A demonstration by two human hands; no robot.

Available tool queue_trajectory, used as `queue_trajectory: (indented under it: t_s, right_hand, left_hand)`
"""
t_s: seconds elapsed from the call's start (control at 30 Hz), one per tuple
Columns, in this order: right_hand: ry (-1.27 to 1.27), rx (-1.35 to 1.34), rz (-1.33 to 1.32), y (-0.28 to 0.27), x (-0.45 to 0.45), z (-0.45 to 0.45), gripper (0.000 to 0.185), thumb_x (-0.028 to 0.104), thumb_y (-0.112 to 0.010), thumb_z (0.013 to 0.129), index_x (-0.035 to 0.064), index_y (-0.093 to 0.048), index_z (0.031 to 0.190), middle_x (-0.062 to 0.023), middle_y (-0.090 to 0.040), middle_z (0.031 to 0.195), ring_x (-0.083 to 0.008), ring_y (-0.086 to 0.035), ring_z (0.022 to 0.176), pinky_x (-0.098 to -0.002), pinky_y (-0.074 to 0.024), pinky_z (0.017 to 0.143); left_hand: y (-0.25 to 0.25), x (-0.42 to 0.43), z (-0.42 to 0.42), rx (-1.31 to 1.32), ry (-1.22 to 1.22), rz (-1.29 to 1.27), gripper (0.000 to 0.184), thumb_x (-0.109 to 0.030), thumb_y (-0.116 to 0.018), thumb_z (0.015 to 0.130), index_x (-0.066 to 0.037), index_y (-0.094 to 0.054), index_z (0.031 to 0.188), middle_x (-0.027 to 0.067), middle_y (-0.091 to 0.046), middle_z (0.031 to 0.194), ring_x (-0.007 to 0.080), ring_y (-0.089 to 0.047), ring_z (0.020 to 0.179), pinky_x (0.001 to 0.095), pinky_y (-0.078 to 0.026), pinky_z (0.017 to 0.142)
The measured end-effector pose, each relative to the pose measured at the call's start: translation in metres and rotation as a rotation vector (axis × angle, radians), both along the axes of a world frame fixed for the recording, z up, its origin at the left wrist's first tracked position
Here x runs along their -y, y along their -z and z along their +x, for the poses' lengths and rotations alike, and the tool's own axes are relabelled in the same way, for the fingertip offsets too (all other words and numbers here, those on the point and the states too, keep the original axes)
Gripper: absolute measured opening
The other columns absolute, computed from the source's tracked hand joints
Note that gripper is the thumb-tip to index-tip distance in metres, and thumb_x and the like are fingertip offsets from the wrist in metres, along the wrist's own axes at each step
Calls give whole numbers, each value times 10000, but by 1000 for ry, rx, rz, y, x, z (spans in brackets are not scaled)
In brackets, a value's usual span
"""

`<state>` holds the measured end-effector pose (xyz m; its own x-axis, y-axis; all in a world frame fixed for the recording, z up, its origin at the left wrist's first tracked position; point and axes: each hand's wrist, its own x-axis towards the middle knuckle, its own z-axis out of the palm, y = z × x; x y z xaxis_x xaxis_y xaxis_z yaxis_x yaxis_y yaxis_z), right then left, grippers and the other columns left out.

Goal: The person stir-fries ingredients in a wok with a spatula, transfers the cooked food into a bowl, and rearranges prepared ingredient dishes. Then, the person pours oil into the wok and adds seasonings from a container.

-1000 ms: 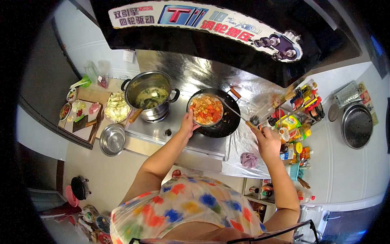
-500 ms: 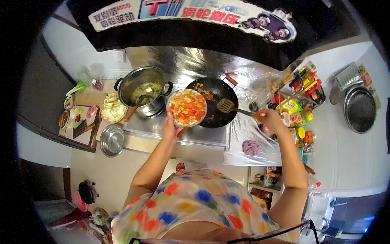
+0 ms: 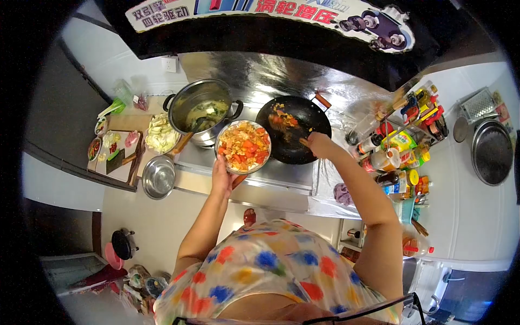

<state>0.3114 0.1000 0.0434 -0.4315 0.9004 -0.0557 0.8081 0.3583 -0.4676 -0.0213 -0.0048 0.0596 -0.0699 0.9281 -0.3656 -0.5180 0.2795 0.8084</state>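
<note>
My left hand [image 3: 222, 180] is closed on the near rim of a round plate or bowl heaped with tomato and egg [image 3: 244, 146], held left of the black wok [image 3: 295, 154]. Over the wok's right side, my right hand [image 3: 319, 145] is wrapped round the spatula's wooden handle [image 3: 305, 142]. The spatula's blade is blurred and hard to make out. Some red and yellow food [image 3: 284, 120] lies in the far part of the wok.
A steel pot [image 3: 179, 115] with soup and a ladle stands left of the wok. Farther left are chopped vegetables [image 3: 161, 134], a steel bowl [image 3: 158, 177] and a cutting board with a cleaver [image 3: 122, 158]. Bottles [image 3: 398, 181] and a purple cloth [image 3: 342, 194] are at the right.
My left hand has drawn the filled dish left, away from over the wok. My right hand has moved left and in over the wok with the spatula. The view has also shifted.
</note>
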Motion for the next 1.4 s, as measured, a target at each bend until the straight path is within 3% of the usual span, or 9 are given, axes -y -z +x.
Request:
queue_trajectory:
  t_s: [0.07,0.17,0.33,0.53,0.87,1.03,1.13,1.33,1.4]
  right_hand:
    - [484,-332,-676,-46,-2,-7,528,532,-552,821,44,-531,619,-96,-509,524,-172,-459,362,-323,-373,344]
    - [476,-655,-809,-63,-1,48,435,459,-662,766,51,-554,660,-18,-453,471,-80,-355,340,-221,-240,298]
    - [419,-95,-496,-95,23,99,290,290,-690,745,12,-629,802,-81,-584,595,-159,-521,438,-280,-414,421]
    - [380,484,-120,-93,30,55,263,312,-585,788,68,-675,830,-174,-650,852,-356,-619,834,-449,-486,715]
    - [295,378,292,-80,36,11,257,116,-476,810,158,-655,989,-137,-642,829,-306,-634,782,-410,-503,658]
    - [378,218,-10,-85,67,74,216,274,-580,812,132,-677,942,-181,-637,787,-319,-632,758,-400,-492,662]
    - [449,85,-204,-69,90,79,302,383,-658,769,102,-688,877,-219,-631,762,-334,-631,730,-387,-482,665]
    - [582,-101,-189,-8,94,34,253,307,-647,792,86,-672,911,-217,-627,732,-323,-629,672,-378,-480,612]
    - [608,-201,-88,41,85,29,270,291,-647,790,72,-661,948,-193,-632,732,-288,-615,642,-355,-469,589]
  left_hand:
    - [4,-3,-4,-12,13,9,569,-491,-297,936,-98,-295,1346,122,-432,1307,241,-503,1144,373,-513,861]
    - [4,-3,-3,-10,13,21,568,-481,-290,940,-88,-286,1350,131,-415,1318,250,-499,1147,380,-508,870]
    - [-2,-4,3,28,-23,16,483,-408,-282,963,-42,-350,1271,162,-495,1223,261,-563,1061,379,-551,793]
    - [12,-7,4,59,17,-22,495,-423,-321,952,-24,-368,1241,168,-518,1189,277,-571,1045,384,-561,757]
    - [6,-3,8,50,-9,10,526,-452,-322,944,-26,-367,1249,169,-524,1182,267,-593,1002,365,-562,741]
    - [6,-6,6,43,67,-25,548,-448,-270,954,-51,-295,1330,150,-423,1309,274,-488,1158,404,-490,895]
    - [15,-8,10,55,-25,-42,499,-444,-331,946,-28,-387,1217,165,-541,1152,257,-606,969,351,-565,709]
    - [15,-9,5,26,68,-55,525,-434,-279,958,-55,-316,1319,140,-444,1291,264,-511,1130,391,-517,850]
    - [15,-10,6,20,23,-41,511,-447,-324,946,-34,-371,1242,160,-502,1203,260,-570,1032,368,-546,773]
